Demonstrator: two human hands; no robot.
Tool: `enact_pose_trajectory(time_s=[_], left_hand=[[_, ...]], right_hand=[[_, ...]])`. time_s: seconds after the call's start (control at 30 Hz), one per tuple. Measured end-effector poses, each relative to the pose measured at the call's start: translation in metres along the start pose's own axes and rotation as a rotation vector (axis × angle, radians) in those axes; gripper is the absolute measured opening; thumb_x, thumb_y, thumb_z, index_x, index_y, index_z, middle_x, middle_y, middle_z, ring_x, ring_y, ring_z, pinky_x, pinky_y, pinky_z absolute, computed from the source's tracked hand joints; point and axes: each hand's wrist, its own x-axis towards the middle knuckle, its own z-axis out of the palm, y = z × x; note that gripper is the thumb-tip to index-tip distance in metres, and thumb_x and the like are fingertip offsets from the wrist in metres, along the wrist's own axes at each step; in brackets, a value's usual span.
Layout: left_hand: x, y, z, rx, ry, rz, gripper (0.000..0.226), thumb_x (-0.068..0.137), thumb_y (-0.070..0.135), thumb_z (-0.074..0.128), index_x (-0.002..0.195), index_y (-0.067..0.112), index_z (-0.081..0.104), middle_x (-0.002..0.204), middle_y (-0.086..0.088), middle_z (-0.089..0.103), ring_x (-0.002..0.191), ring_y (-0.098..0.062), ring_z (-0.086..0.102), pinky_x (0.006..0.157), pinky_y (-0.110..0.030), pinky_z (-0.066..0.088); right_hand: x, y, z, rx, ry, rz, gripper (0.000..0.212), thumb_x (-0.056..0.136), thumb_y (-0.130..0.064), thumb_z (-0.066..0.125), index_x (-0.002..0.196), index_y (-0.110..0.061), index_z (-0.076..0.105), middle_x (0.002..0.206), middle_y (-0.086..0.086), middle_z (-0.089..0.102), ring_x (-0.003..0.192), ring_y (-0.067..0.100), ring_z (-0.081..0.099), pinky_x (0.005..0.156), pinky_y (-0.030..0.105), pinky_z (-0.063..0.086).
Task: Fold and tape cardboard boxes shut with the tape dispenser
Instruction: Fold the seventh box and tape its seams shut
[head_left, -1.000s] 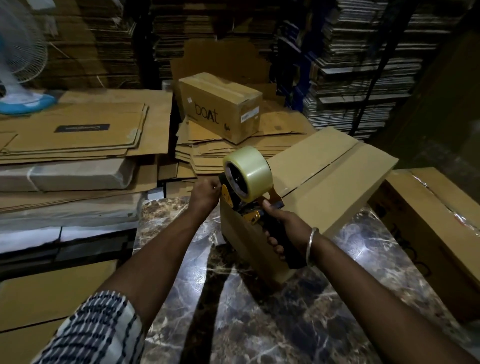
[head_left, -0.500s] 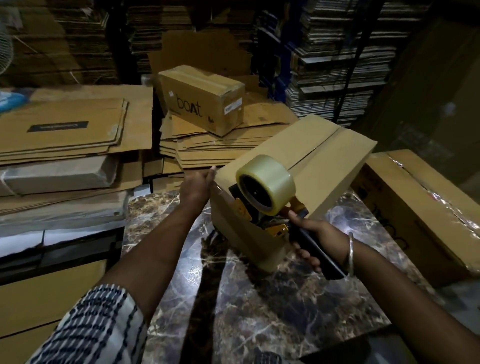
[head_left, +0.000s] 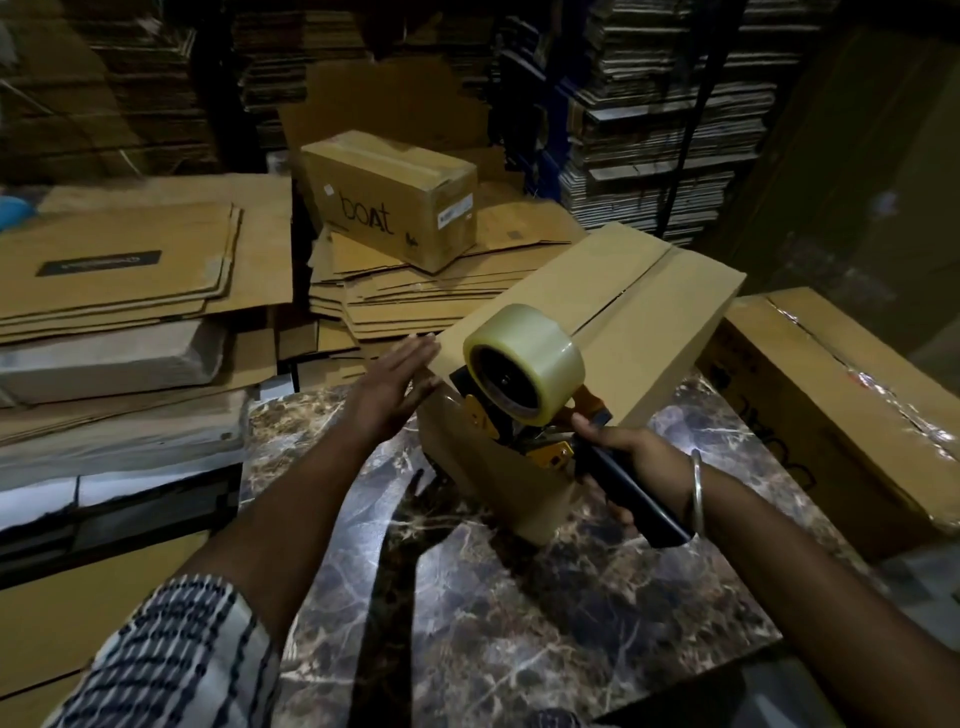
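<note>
Box (head_left: 613, 317), one, is laid long axis away rightward; one dispenser (head_left: 524, 395) is gripped by right hand (head_left: 628, 467); left hand (head_left: 395, 384) is pressed flat, fingers straight

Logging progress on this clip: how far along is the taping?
Done: flaps folded on the box. In hand: right hand grips the dispenser at the near end; left hand flat against it. Left: top seam shows no tape.

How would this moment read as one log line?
left hand: flat against box | right hand: holds tape dispenser at box end | seam untaped
</note>
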Motion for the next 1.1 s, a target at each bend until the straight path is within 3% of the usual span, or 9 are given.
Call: enact_pose_trajectory(time_s=[0.13, 0.2, 0.37, 0.5, 0.6, 0.7, 0.87, 1.0, 1.1], left_hand=[[0.011, -0.010, -0.008, 0.125, -0.061, 0.104, 0.064, 0.098, 0.032, 0.059, 0.155, 0.017, 0.034, 0.162, -0.004, 0.030, 0.150, -0.022, 0.023, 0.116, -0.040, 0.028], [0.017, -0.012, -0.006, 0.169, -0.073, 0.054, 0.065, 0.098, 0.026, 0.061, 0.156, 0.017, 0.031, 0.162, -0.004, 0.029, 0.150, -0.023, 0.024, 0.116, -0.044, 0.032], [0.033, -0.023, -0.011, 0.138, -0.053, 0.087, 0.061, 0.095, 0.022, 0.065, 0.151, 0.015, 0.040, 0.158, -0.004, 0.039, 0.150, -0.024, 0.026, 0.114, -0.048, 0.036], [0.044, -0.037, -0.032, -0.022, -0.290, 0.085, 0.084, 0.087, 0.049, 0.070, 0.157, 0.024, 0.030, 0.163, 0.006, 0.024, 0.152, -0.012, 0.008, 0.122, -0.042, 0.020], [0.051, -0.041, -0.042, -0.043, -0.327, 0.058, 0.090, 0.078, 0.080, 0.052, 0.153, 0.034, 0.036, 0.160, 0.018, 0.025, 0.150, -0.005, 0.008, 0.119, -0.040, 0.021], [0.053, -0.036, -0.036, -0.043, -0.243, 0.058, 0.081, 0.081, 0.062, 0.064, 0.150, 0.024, 0.045, 0.158, 0.007, 0.035, 0.150, -0.010, 0.018, 0.121, -0.042, 0.028], [0.051, -0.031, -0.025, -0.103, -0.157, 0.095, 0.063, 0.084, 0.029, 0.077, 0.143, 0.025, 0.055, 0.156, -0.004, 0.040, 0.149, -0.021, 0.028, 0.120, -0.042, 0.029], [0.048, -0.018, -0.028, 0.081, -0.024, 0.305, 0.041, 0.087, 0.011, 0.075, 0.127, 0.020, 0.069, 0.142, -0.006, 0.058, 0.129, -0.029, 0.056, 0.092, -0.042, 0.052], [0.045, -0.013, -0.027, 0.071, 0.033, 0.291, 0.033, 0.086, 0.005, 0.074, 0.118, 0.015, 0.073, 0.125, -0.006, 0.069, 0.110, -0.027, 0.068, 0.086, -0.035, 0.054]], right_hand=[[0.004, -0.008, 0.001, 0.000, 0.010, -0.004, 0.066, 0.076, -0.073, 0.064, 0.078, -0.007, 0.055, 0.061, 0.003, 0.048, 0.039, 0.021, 0.039, 0.042, 0.027, 0.026], [0.007, -0.014, 0.004, -0.006, 0.025, -0.008, 0.060, 0.082, -0.069, 0.060, 0.079, -0.010, 0.058, 0.058, 0.001, 0.053, 0.037, 0.020, 0.040, 0.040, 0.024, 0.028], [0.019, -0.025, 0.012, 0.033, 0.002, -0.034, 0.060, 0.074, -0.072, 0.066, 0.095, -0.015, 0.063, 0.074, 0.005, 0.050, 0.039, 0.022, 0.034, 0.045, 0.028, 0.024], [0.024, -0.030, 0.012, 0.012, -0.004, -0.024, 0.062, 0.076, -0.071, 0.063, 0.091, -0.012, 0.060, 0.067, 0.003, 0.051, 0.038, 0.021, 0.036, 0.042, 0.023, 0.026], [0.030, -0.030, 0.010, 0.007, -0.018, -0.023, 0.078, 0.060, -0.078, 0.073, 0.093, -0.009, 0.056, 0.074, 0.006, 0.050, 0.040, 0.022, 0.037, 0.046, 0.028, 0.025], [0.035, -0.030, 0.011, 0.018, -0.023, -0.045, 0.094, 0.044, -0.081, 0.079, 0.101, -0.011, 0.055, 0.079, 0.007, 0.048, 0.042, 0.022, 0.037, 0.047, 0.030, 0.025], [0.036, -0.035, 0.010, 0.055, -0.044, -0.031, 0.083, 0.059, -0.075, 0.073, 0.109, -0.011, 0.060, 0.075, 0.003, 0.051, 0.039, 0.021, 0.037, 0.048, 0.028, 0.028], [0.042, -0.038, 0.017, 0.065, 0.001, -0.038, 0.121, 0.040, -0.083, 0.079, 0.137, -0.013, 0.058, 0.083, 0.008, 0.048, 0.044, 0.020, 0.036, 0.051, 0.034, 0.024], [0.039, -0.047, 0.022, 0.038, 0.014, -0.018, 0.109, 0.054, -0.079, 0.075, 0.133, -0.006, 0.058, 0.083, 0.009, 0.045, 0.041, 0.019, 0.035, 0.050, 0.030, 0.026]])
